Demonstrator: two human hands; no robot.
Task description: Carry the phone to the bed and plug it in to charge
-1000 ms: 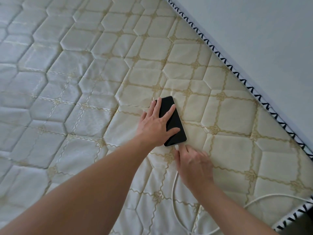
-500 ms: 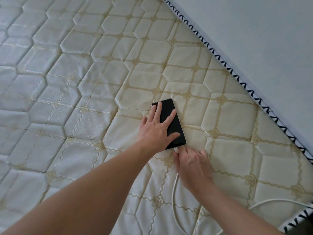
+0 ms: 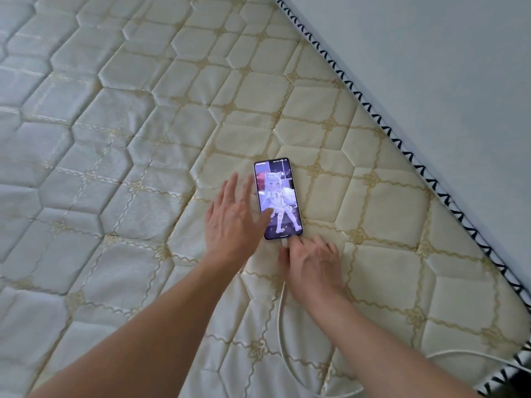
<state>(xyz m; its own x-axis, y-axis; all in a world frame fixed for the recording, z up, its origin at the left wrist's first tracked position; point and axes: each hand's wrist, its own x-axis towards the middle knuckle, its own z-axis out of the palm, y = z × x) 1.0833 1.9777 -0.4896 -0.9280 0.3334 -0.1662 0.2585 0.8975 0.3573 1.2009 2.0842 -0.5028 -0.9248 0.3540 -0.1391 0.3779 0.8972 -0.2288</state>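
Observation:
The phone (image 3: 278, 196) lies face up on the quilted cream mattress (image 3: 143, 139), its screen lit with a cartoon picture. A white charging cable (image 3: 281, 317) runs from the phone's near end toward me and curves off to the right edge. My right hand (image 3: 311, 265) pinches the white plug at the phone's bottom edge. My left hand (image 3: 234, 222) hovers beside the phone's left side with fingers spread; its thumb overlaps the lower screen.
A pale wall (image 3: 431, 81) runs along the mattress's right side. The mattress edge (image 3: 402, 145) has black-and-white zigzag piping. The near right corner (image 3: 517, 369) of the mattress drops off, with the cable passing over it.
The phone's screen went from dark to lit. My left hand lifted off the phone and slid left with its fingers spread. My right hand stayed at the plug.

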